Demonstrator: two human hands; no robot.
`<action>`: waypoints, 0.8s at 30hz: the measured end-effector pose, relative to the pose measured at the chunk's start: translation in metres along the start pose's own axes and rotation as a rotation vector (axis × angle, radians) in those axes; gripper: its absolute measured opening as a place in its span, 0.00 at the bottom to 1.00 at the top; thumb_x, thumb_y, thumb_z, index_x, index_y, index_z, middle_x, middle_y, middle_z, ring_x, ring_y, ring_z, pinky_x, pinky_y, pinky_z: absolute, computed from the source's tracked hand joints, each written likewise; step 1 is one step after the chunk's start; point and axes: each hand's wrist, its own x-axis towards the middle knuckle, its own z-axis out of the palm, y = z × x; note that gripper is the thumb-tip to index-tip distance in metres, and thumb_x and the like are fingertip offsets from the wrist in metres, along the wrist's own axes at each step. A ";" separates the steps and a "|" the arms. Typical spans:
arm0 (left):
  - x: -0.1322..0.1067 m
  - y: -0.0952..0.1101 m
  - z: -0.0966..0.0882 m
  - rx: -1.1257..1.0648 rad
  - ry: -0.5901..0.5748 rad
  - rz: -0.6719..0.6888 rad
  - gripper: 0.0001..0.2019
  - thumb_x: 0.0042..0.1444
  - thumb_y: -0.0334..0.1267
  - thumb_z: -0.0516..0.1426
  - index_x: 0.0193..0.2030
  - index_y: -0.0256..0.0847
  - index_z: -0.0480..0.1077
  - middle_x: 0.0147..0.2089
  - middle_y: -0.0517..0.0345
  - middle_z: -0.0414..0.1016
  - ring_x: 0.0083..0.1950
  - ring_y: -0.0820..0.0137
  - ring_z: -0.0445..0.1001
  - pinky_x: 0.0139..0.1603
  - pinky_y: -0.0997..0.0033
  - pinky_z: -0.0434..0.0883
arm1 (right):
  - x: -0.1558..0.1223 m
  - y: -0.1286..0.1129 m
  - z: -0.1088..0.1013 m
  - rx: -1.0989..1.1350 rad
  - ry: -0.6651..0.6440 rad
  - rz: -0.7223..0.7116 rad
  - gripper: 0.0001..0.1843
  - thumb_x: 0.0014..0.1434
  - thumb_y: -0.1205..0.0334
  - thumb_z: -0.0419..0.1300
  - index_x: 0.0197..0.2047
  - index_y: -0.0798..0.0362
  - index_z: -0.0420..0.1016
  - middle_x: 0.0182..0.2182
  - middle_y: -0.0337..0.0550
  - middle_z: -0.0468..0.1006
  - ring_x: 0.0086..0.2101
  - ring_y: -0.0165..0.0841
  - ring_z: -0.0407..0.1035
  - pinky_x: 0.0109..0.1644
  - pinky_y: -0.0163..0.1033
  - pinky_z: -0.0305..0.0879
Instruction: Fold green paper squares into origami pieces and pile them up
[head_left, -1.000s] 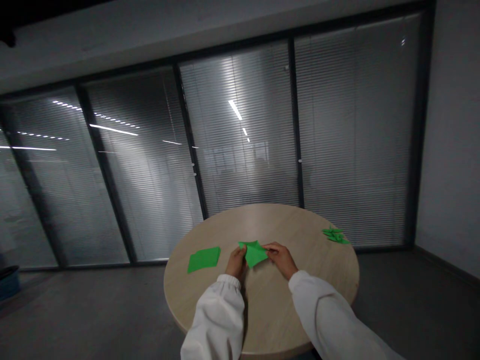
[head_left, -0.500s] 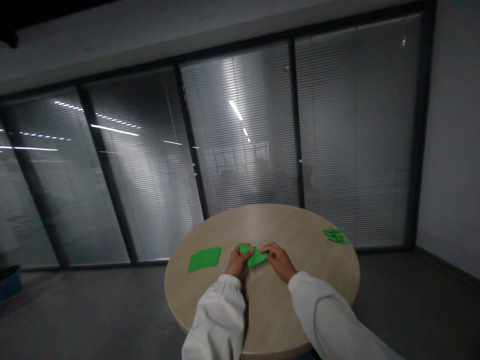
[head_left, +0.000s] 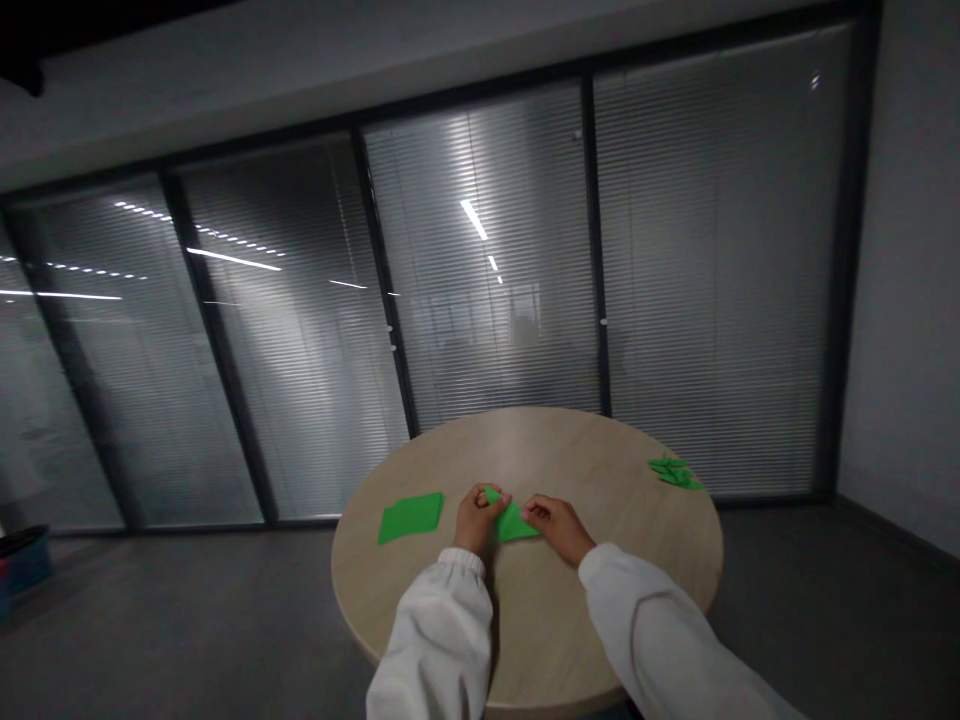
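A folded piece of green paper (head_left: 514, 524) is between my hands over the middle of the round table. My left hand (head_left: 477, 517) is closed on its left side, the thumb lying over the paper. At its right edge, my right hand (head_left: 556, 524) has its fingers pinched together on the paper. To the left lies a stack of green paper sheets (head_left: 411, 517), flat on the tabletop. Several folded green paper pieces (head_left: 675, 472) sit in a small heap near the table's right edge.
The round wooden table (head_left: 540, 640) stands before a glass wall with blinds (head_left: 487, 360) and dark frames. On the floor at the far left is a dark blue bin (head_left: 26, 558). A grey wall (head_left: 911, 300) rises on the right.
The green paper has turned in my hands, its right part now hanging lower and flatter. My right hand's fingers have curled in more. The view has shifted very slightly.
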 end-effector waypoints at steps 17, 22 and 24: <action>0.001 0.000 -0.008 0.657 0.094 0.643 0.08 0.51 0.37 0.60 0.38 0.46 0.78 0.48 0.51 0.75 0.56 0.59 0.66 0.57 0.53 0.63 | 0.001 0.000 -0.010 -0.321 0.195 -0.172 0.08 0.58 0.61 0.56 0.33 0.50 0.77 0.31 0.43 0.76 0.35 0.34 0.70 0.42 0.37 0.64; 0.000 -0.002 -0.006 0.819 -0.025 0.658 0.05 0.52 0.34 0.60 0.33 0.43 0.79 0.41 0.51 0.78 0.52 0.59 0.69 0.54 0.53 0.65 | 0.002 0.001 -0.008 -0.285 0.195 -0.190 0.08 0.59 0.59 0.56 0.34 0.50 0.77 0.32 0.42 0.76 0.36 0.34 0.70 0.42 0.38 0.65; 0.000 -0.004 -0.006 0.844 -0.080 0.610 0.05 0.53 0.35 0.59 0.33 0.42 0.78 0.36 0.52 0.79 0.46 0.60 0.72 0.51 0.56 0.67 | 0.003 0.002 -0.008 -0.268 0.192 -0.178 0.09 0.59 0.58 0.57 0.34 0.50 0.77 0.32 0.42 0.76 0.35 0.34 0.70 0.42 0.37 0.65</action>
